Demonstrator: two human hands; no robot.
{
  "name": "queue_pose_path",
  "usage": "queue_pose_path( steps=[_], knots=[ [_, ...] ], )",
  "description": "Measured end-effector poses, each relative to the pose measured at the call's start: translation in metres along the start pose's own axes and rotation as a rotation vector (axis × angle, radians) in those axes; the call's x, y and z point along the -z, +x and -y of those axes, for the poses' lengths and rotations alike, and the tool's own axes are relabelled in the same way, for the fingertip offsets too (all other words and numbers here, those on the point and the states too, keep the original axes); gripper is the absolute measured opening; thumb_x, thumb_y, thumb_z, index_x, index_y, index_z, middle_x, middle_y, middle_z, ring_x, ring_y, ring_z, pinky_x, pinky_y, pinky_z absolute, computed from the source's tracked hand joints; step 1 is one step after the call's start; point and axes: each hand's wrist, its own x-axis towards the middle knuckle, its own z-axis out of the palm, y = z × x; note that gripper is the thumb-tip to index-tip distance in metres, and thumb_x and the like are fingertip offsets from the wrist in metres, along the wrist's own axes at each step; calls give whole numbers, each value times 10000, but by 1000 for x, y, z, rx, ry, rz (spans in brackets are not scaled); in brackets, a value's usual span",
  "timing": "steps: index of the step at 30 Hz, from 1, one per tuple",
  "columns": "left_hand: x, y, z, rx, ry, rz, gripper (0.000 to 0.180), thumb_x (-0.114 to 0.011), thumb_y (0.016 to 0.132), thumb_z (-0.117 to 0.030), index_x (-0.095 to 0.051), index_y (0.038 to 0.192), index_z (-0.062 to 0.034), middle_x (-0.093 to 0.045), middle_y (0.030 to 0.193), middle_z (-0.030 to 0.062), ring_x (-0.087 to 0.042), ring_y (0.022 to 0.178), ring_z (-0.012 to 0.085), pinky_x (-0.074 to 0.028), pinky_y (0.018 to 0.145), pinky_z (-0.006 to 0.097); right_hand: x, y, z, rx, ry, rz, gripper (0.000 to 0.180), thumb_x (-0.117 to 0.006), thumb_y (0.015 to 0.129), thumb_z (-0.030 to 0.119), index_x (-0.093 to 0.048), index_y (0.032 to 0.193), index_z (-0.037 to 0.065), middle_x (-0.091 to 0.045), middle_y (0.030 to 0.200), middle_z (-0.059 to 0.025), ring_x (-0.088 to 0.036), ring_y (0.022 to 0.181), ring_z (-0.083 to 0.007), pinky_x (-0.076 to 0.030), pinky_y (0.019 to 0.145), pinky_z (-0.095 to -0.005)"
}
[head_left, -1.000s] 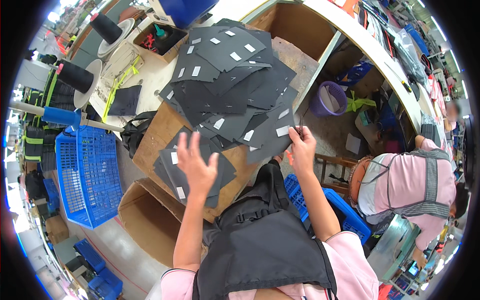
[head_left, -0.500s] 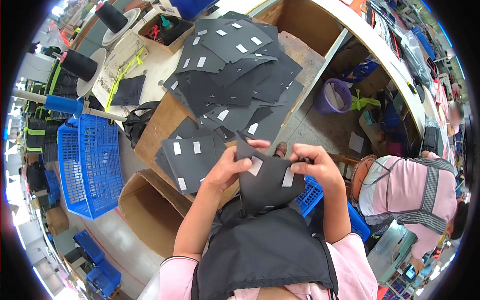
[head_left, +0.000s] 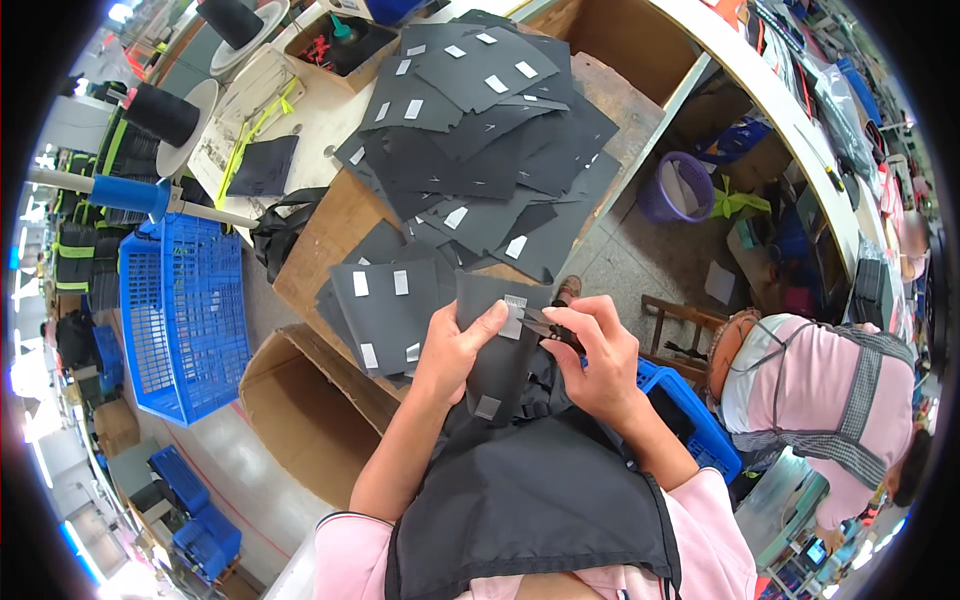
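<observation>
The person wears a pink top with short sleeves (head_left: 345, 545) that end above the elbows. A black fabric apron (head_left: 530, 500) covers the chest and lap. Both forearms and both hands are bare, without gloves.

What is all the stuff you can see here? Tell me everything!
Fabric pieces: many, dark grey with pale patches, piled on table.
Held piece: one, dark grey, between both hands.
Snips: one, dark, in right hand.
Table: one, brown wood.
Crate: one, blue, left of table.
Carton: one, brown, open, on floor.
Bucket: one, purple, under bench.
Co-worker: one, pink top, at right.
Apron: one, black, on lap.
Left hand: holds piece.
Right hand: holds snips.
</observation>
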Motion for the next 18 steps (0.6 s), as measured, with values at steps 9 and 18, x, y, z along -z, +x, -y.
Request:
queue_pose_path(
  steps=[9,18],
  knots=[
    [1,-6,0,-48,70,35,265,-649,864,-215,-610,976,22,-631,879,52,-570,791,98,-470,702,239,4,2,-5,74,-70,27,311,-713,676,-5,-633,971,49,-552,806,-109,-567,626,-247,-467,550,-303],
    [-1,-6,0,-45,119,48,254,-647,861,-201,-610,955,32,-630,854,53,-564,759,93,-467,679,235,4,0,-2,52,-10,-24,305,-716,659,-28,-646,946,47,-552,772,-98,-560,614,-223,-456,530,-290]
  ],
)
